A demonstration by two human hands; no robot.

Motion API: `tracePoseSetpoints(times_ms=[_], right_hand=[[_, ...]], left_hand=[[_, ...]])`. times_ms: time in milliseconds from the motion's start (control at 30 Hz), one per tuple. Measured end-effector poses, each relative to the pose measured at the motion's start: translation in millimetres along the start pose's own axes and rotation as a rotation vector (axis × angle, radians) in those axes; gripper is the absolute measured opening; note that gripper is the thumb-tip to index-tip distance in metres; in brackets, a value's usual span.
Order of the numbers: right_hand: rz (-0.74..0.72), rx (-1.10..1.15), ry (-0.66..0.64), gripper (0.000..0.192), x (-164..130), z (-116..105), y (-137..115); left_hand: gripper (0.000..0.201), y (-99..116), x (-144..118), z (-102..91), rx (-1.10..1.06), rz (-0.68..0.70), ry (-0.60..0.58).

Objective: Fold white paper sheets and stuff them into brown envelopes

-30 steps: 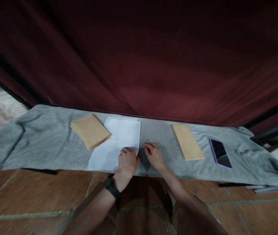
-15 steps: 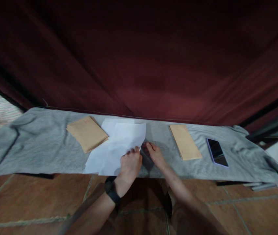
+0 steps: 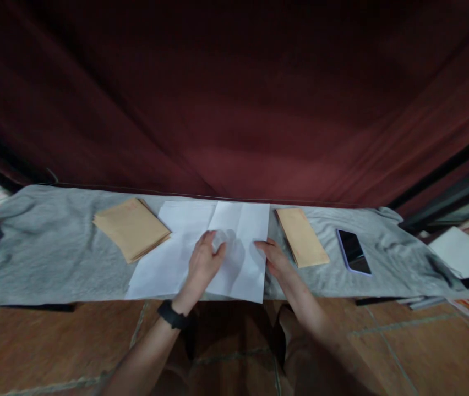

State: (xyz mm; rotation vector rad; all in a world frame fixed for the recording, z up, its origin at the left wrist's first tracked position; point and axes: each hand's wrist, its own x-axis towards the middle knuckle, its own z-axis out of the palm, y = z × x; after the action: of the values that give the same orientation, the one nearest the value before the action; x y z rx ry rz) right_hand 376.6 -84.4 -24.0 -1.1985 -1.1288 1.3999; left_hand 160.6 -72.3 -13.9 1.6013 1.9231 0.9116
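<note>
A creased white sheet of paper [image 3: 251, 275] lies spread out, its right half reaching over the bare cloth and its near edge at the front of the bench. My left hand [image 3: 205, 259], a black band on its wrist, rests over the sheet's left part with thumb and fingers apart. At the right edge, my right hand [image 3: 273, 256] pinches the sheet, thumb on top and fingers beneath. More white paper [image 3: 156, 275] lies under and left of it. A fanned stack of brown envelopes [image 3: 133, 228] partly covers that paper. Another brown envelope pile [image 3: 303, 236] sits just right of my right hand.
Grey cloth [image 3: 53, 247] covers the long narrow bench. A phone [image 3: 354, 251] with a purple edge lies to the right. Dark red fabric [image 3: 234, 126] rises behind the bench. A white flat object [image 3: 465, 253] is at the far right. Below is a tiled floor [image 3: 106, 335].
The sheet was folded over at its right side; now it is opened out to the right. My left hand has loosened and moved left, while my right hand has taken the right edge.
</note>
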Motion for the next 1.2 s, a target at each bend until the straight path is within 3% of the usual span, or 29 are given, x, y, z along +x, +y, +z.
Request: tracePoseSetpoints(times_ms=[100,233,333,400,500,567,733,900,1033,1200], right_hand=[[0.145,0.084,-0.016,0.025,19,-1,0],[0.233,0.147,0.062,0.022,41,-7,10],[0.266,0.135,0.043,0.020,45,-16,13],[0.258,0.155,0.018,0.020,46,-23,8],[0.200,0.253,-0.004,0.028,48,-34,-6],[0.124,0.301,-0.017,0.035,49,-39,-17],[-0.196,0.308,0.070,0.028,53,-50,-36],[-0.477,0.088,0.112,0.011,53,-66,-38],[-0.566,-0.078,0.101,0.011,53,-72,-27],[-0.566,-0.411,0.049,0.017,55,-73,3]], left_hand=[[0.049,-18,21,-4.9,-0.171,-0.240,0.002],[0.054,-18,21,-5.5,-0.590,-0.506,-0.024],[0.061,-9,20,-6.6,-0.818,-0.611,-0.030],[0.060,-2,22,-8.3,-0.926,-0.603,-0.075],[0.046,9,27,-10.5,-1.029,-0.425,-0.214],[0.039,16,29,-11.2,-1.037,-0.250,-0.222],[0.019,33,34,-17.2,-0.828,0.121,0.026],[0.005,42,28,-31.2,-0.539,0.493,0.221],[0.004,26,26,-26.9,-0.330,0.606,0.234],[0.031,-14,35,-12.0,-0.110,0.743,-0.018]])
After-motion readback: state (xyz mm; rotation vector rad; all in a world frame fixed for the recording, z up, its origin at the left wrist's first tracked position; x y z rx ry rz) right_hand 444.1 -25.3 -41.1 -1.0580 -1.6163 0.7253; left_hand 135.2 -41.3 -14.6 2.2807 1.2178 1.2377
